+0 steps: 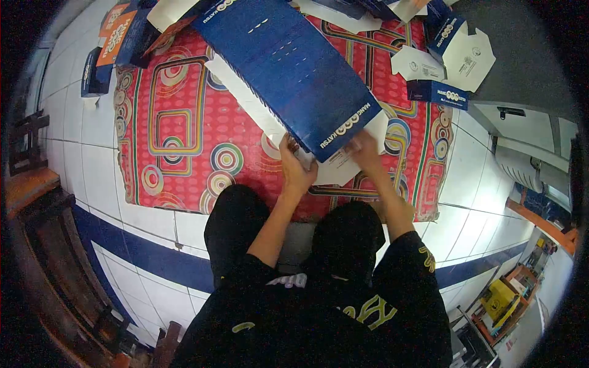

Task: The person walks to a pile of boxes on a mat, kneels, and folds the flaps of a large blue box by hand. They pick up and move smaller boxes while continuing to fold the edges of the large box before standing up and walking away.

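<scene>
A large blue cardboard box (300, 67) with white lettering lies at a slant on the patterned red surface. White flaps stick out along its left side and near end. My left hand (297, 172) is closed on the near left corner, with the thumb toward the near end. At the near edge, by the lettering, my right hand (366, 156) touches the box over a white flap. Its fingers are blurred and partly hidden, so their grip does not show.
More blue boxes with white flaps (471, 61) lie at the far right, one overhanging the edge. At the far left sits a blue and orange box (119, 34). The red patterned surface (178, 116) stands on white tiles (153, 227). Dark wooden furniture (55, 251) is at left.
</scene>
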The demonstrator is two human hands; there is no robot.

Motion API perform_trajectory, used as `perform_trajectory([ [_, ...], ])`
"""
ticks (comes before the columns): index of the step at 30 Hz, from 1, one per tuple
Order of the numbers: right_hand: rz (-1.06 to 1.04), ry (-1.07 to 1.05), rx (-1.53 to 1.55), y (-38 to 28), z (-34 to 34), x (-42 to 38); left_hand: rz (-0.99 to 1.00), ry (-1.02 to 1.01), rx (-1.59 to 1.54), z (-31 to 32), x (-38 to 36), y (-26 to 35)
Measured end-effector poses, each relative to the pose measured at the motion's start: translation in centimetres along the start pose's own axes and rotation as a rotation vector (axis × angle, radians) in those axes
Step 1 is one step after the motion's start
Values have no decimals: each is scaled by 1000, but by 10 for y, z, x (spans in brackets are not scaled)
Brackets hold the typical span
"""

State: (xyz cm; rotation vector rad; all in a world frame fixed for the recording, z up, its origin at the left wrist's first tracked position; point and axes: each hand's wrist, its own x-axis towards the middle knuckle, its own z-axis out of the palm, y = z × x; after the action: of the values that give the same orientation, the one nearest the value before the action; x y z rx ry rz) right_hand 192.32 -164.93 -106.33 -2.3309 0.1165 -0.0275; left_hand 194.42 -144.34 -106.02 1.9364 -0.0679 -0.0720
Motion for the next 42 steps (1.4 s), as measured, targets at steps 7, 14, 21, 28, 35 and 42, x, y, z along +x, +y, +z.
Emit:
perform_trajectory([
  [7, 158, 117, 342, 64, -28, 67, -38, -19, -78, 12, -5, -19],
  [14, 70, 33, 88, 54, -35, 84, -164, -71, -66, 5, -5, -25],
  [21, 100, -127, -43, 1, -77, 83, 164, 52, 152, -15, -4, 18],
  [28, -160, -258, 131, -33, -118, 86, 456, -33, 335, -31, 6, 45],
  [35, -22, -333, 100, -27, -117, 95, 472, -15, 252, -30, 10, 37],
  [42, -149, -221, 74, -15, -109, 97, 495, 22, 233, -29, 11, 37],
])
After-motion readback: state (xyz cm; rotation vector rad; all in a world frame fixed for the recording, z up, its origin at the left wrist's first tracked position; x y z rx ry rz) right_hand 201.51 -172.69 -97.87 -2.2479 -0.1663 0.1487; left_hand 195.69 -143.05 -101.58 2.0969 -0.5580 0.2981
